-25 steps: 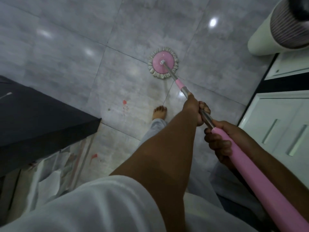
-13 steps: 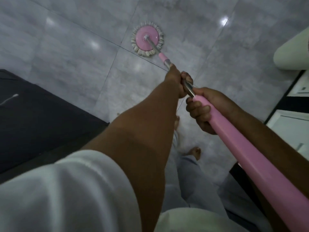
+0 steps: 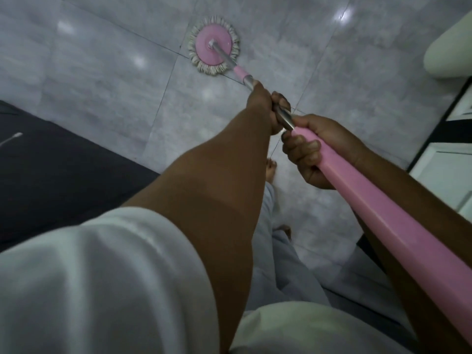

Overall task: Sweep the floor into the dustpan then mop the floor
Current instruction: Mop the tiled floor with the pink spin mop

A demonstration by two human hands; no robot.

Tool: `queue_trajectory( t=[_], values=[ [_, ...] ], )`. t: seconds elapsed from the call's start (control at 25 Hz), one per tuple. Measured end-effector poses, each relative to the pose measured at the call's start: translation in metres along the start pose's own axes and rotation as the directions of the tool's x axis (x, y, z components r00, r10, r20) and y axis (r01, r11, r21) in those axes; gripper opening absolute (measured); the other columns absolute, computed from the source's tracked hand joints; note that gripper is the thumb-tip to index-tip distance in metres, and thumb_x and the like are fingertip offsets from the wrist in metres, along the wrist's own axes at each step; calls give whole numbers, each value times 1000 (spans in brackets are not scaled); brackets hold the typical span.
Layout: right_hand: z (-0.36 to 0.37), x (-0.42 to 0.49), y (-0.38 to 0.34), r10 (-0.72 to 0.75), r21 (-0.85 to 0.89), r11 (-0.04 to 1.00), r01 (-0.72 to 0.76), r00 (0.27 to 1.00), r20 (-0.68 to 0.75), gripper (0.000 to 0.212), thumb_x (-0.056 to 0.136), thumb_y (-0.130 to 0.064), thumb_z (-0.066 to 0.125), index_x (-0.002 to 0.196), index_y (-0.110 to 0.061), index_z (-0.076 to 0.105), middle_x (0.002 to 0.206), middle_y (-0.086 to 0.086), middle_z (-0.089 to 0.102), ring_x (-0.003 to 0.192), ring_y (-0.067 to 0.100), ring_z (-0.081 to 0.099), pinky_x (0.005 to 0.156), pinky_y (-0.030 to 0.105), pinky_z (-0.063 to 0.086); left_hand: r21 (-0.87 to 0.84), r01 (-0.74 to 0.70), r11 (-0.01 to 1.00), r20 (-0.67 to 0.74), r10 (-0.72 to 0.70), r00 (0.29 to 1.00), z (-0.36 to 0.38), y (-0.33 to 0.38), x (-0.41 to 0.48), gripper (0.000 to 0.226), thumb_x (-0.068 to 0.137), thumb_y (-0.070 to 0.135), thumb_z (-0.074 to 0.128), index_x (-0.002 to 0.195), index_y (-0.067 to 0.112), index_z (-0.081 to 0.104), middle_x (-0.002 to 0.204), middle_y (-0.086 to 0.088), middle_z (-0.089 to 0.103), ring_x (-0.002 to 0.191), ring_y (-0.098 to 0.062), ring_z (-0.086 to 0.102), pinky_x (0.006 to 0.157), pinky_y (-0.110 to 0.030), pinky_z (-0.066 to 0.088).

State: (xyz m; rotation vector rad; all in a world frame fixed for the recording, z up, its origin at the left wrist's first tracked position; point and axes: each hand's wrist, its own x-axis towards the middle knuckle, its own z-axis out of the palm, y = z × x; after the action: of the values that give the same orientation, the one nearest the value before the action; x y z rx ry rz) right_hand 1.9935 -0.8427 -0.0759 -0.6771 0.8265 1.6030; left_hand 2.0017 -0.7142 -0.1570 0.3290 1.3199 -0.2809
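The right hand is wrapped around the pink mop handle, and the left hand grips the steel shaft just ahead. Farther out, the mop head lies flat on the floor. Keep it flat and make overlapping strokes.

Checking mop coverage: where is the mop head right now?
In the head view the mop head lies flat on the grey tile floor, upper centre, beyond the left hand, over a grout line.

both hands grip the mop on grey floor.
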Motion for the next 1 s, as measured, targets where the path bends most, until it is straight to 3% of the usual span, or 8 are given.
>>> queue_trajectory(
  t=[0.6,0.8,1.0],
  values=[
    [-157,-154,285,-92,272,956,109,993,-76,28,88,-38,51,76,-12,52,50,-5,48,30,3,42,26,16,37,310,259,915,-17,-267,964,-86,-316,-102,57,94,64,39,64,16,37,43,5,31,26,-10,31,34,-9,31],
    [-129,-135,294,-47,215,974,74,991,-128,33,89,-40,51,72,-11,54,48,-4,46,28,5,39,25,16,34,248,240,939,-20,-243,970,-113,-297,-107,51,96,60,40,72,15,40,51,5,32,28,-9,30,35,-10,31],
    [-74,-78,250,-6,65,998,16,988,-152,31,90,-41,51,75,-14,54,50,-6,46,30,3,40,26,16,36,64,153,986,57,-156,986,-134,-210,-85,57,93,67,39,67,16,36,35,5,31,24,-8,28,36,-7,30]
  ],
)
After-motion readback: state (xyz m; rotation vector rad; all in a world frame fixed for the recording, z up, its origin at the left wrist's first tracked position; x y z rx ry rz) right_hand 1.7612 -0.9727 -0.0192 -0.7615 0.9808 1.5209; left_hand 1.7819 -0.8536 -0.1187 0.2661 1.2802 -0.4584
